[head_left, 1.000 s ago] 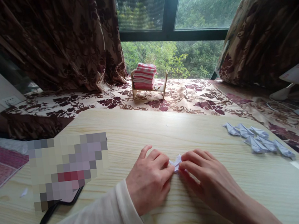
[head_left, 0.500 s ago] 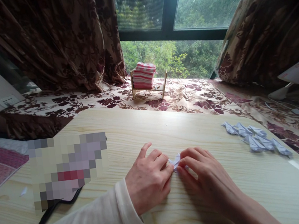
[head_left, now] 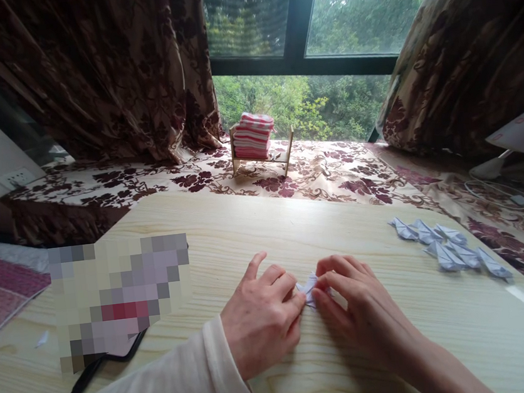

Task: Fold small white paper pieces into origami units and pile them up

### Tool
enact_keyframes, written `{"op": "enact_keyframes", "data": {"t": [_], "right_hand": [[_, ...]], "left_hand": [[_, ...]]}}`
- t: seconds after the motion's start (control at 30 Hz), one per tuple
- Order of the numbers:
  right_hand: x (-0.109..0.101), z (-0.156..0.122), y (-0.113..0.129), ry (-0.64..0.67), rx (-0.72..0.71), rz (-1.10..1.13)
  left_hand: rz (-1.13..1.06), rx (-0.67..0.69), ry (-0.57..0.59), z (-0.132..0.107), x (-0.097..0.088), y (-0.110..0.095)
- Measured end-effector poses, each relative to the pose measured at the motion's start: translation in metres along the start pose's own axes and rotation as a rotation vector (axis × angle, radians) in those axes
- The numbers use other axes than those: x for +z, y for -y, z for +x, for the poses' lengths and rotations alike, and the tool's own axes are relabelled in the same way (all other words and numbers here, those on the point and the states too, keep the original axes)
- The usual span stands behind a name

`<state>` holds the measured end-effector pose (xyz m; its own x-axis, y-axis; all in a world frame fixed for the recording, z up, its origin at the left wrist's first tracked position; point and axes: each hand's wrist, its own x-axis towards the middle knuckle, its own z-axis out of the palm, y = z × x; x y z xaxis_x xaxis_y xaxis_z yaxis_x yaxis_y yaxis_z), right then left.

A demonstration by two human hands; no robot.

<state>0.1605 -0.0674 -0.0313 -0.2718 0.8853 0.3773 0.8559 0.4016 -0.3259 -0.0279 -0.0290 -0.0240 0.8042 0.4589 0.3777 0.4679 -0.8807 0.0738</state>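
A small piece of folded white paper (head_left: 308,287) lies on the wooden table (head_left: 228,232), mostly covered by my fingers. My left hand (head_left: 263,313) presses its fingertips on the paper's left side, thumb and fingers bent together. From the right, my right hand (head_left: 356,296) pinches the paper's other side between thumb and forefinger. Over at the table's right side rest several folded white paper pieces (head_left: 446,255) in two loose rows, pointed in shape and apart from my hands.
A pixelated flat object (head_left: 122,300) with a black strap (head_left: 79,384) lies at left, a paper scrap (head_left: 42,339) beside it. Beyond the table, a small wooden rack (head_left: 287,152) holds folded striped cloths (head_left: 253,137) on the patterned sill. A white lamp (head_left: 522,132) stands right.
Both hands stay on the paper. My right fingers have shifted slightly, and a bit more of the paper shows between the hands. The camera view has tilted a little.
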Motion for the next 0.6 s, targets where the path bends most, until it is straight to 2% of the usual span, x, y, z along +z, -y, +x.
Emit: {"op": "enact_keyframes", "data": {"t": [0.3, 0.6], "right_hand": [[0.0026, 0.0017, 0.0016, 0.040, 0.036, 0.132], [0.0042, 0.0012, 0.0041, 0.028, 0.029, 0.105]], "left_hand": [[-0.014, -0.004, -0.012, -0.0002, 0.0015, 0.0002], [-0.105, -0.052, 0.038, -0.0049, 0.0012, -0.0023]]}}
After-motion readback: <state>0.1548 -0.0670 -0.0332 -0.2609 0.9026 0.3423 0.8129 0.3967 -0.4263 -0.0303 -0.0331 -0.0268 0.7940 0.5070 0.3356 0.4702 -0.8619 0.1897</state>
